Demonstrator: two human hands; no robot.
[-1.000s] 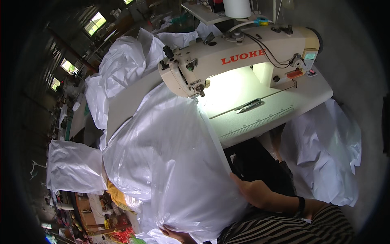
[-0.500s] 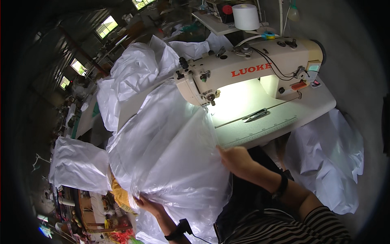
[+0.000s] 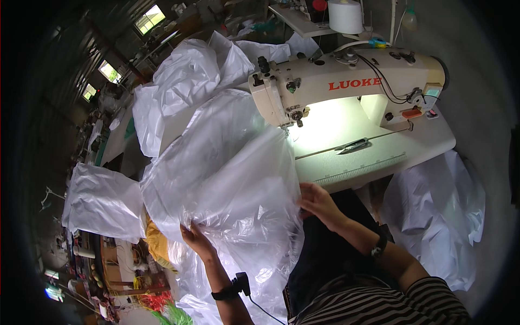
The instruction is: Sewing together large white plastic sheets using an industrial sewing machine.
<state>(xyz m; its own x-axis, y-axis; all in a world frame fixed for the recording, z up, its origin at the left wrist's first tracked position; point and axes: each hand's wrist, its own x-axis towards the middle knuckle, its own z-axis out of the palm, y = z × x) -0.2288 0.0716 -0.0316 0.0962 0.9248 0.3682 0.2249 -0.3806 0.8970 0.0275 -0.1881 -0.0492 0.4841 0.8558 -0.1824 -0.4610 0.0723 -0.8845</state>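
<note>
A large, thin white plastic sheet (image 3: 216, 168) spreads over the left of the sewing table and hangs down in front of me. Its right edge runs up to the needle area of a cream sewing machine (image 3: 330, 81), whose lamp is lit. My right hand (image 3: 320, 205) has its fingers curled on that edge, just below the table's front. Lower down on the left, my left hand (image 3: 198, 241) pinches a fold of the sheet, its fingertips partly hidden by the plastic. Thread snips (image 3: 352, 146) lie on the machine bed, away from both hands.
More white sheeting (image 3: 184, 76) is heaped behind the machine's left end. Another white piece (image 3: 103, 200) hangs at the far left, and one (image 3: 433, 216) drapes below the table at right. A white thread cone (image 3: 345, 16) stands behind the machine.
My left hand has risen a little, lifting and rumpling the sheet's lower part. My right hand's fingers have shifted slightly up along the edge. The whole view has moved slightly.
</note>
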